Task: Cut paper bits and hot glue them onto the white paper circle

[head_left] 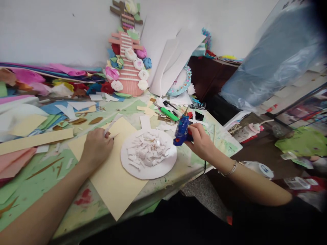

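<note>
In my right hand point(201, 141) is a blue hot glue gun point(182, 129), its metal nozzle pointing up and its cord hanging below. My left hand point(98, 144) is closed at the left of a cream paper sheet point(114, 190), with a thin white paper strip point(112, 124) between the fingers. Between the two hands lies a white oval card point(154, 173), partly over the cream sheet. A loose heap of small white paper pieces point(149, 149) covers the middle of the card. The glue gun is held just above the card's right edge.
Paper scraps point(68, 110) and coloured sheets crowd the table's left side. A pink paper pipa decorated with flowers point(130, 75) leans on the wall. Behind the card lie a green marker or cutter point(169, 114) and glasses point(198, 105). A plastic-wrapped bundle point(276, 58) stands right.
</note>
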The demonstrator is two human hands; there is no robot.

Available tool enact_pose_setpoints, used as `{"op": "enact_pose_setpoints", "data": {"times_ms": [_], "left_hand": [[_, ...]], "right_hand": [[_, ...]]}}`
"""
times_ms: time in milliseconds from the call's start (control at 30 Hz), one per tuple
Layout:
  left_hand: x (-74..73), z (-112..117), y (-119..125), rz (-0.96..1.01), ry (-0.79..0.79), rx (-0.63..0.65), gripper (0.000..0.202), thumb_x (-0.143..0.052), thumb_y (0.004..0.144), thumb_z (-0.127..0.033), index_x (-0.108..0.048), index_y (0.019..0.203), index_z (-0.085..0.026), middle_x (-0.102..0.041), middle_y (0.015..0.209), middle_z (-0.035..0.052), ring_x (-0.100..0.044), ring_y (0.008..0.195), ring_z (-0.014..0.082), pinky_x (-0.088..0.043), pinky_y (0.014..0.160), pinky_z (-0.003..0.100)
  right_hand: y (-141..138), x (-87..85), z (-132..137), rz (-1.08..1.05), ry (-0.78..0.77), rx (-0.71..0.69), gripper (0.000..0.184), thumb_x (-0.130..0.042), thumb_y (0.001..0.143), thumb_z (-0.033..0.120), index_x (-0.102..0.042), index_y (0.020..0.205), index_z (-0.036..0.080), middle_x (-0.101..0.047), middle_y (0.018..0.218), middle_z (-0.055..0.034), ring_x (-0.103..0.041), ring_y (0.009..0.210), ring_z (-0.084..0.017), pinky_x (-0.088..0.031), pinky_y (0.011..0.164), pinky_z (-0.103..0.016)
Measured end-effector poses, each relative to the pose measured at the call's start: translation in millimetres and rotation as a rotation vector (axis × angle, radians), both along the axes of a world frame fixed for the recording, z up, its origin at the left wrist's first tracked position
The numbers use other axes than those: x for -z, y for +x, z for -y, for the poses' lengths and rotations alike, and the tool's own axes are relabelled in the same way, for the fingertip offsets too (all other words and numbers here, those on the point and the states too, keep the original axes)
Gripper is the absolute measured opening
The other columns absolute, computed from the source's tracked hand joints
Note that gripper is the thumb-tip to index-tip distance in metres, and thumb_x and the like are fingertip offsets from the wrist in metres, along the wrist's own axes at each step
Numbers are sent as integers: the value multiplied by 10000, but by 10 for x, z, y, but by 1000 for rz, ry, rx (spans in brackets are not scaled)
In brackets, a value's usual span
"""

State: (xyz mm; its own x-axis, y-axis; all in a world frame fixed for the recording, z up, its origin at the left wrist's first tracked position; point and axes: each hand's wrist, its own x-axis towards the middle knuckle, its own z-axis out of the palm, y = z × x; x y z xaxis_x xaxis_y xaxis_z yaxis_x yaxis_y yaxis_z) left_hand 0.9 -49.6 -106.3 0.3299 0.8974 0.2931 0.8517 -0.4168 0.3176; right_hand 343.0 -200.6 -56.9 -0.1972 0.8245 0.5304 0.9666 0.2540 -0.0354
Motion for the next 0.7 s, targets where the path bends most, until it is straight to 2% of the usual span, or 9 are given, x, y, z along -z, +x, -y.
{"op": "enact_pose_setpoints", "data": {"times_ms": [67,133,167,267,333,467,600,667,700], "left_hand": [[0,21,7,25,25,15,157,-439,850,-251,-315,757,-225,-514,849,71,-473,864,247,-387,809,367],[-4,48,14,51,50,28,170,-438,881,-300,-337,768,-223,-492,833,61,-460,850,244,-384,800,365],[-7,62,17,61,64,34,181,-426,898,-317,-343,768,-224,-476,819,54,-452,836,241,-380,790,361],[-14,100,37,111,89,76,210,-340,944,-305,-341,750,-225,-436,777,36,-440,805,222,-364,761,342],[-21,126,59,150,81,109,232,-288,955,-276,-343,736,-223,-430,756,28,-445,782,209,-354,737,327],[-37,191,107,192,47,139,246,-304,941,-282,-381,718,-213,-454,727,17,-464,707,180,-341,664,298],[-28,244,133,241,9,163,256,-356,931,-339,-502,779,-194,-528,698,2,-512,656,156,-352,627,264],[-10,255,134,269,-6,164,262,-396,919,-372,-566,837,-189,-591,714,-1,-548,656,150,-366,626,250],[-1,257,131,284,-10,164,270,-416,912,-388,-590,857,-189,-622,735,1,-567,668,149,-375,632,244]], "right_hand": [[262,6,-3,-93,-28,181,330,-623,808,301,-484,1080,175,-527,1041,-138,-551,870,-246,-499,726,-379],[610,11,38,-167,-28,530,362,-660,761,376,-482,1018,194,-536,999,-128,-540,902,-265,-471,773,-396],[799,22,77,-183,-18,630,362,-632,778,403,-474,1023,188,-537,1012,-150,-533,936,-285,-452,801,-417],[1308,128,242,-223,-15,862,317,-526,827,457,-454,978,188,-551,968,-201,-541,926,-342,-424,754,-470],[1530,261,342,-262,-134,973,291,-507,830,485,-464,894,205,-572,852,-176,-581,842,-341,-429,680,-443],[1647,463,380,-239,-261,1000,279,-638,743,452,-494,744,213,-574,752,-154,-604,847,-381,-444,686,-477],[1398,316,97,-152,-178,934,266,-654,744,427,-570,812,184,-583,985,-203,-509,1101,-437,-423,821,-561],[1130,215,-185,-73,-111,542,121,-540,828,238,-620,865,156,-619,962,-193,-559,1052,-370,-433,866,-526],[969,195,-352,-64,-142,422,168,-473,855,184,-637,887,167,-646,956,-158,-592,1003,-310,-452,879,-471]]}}
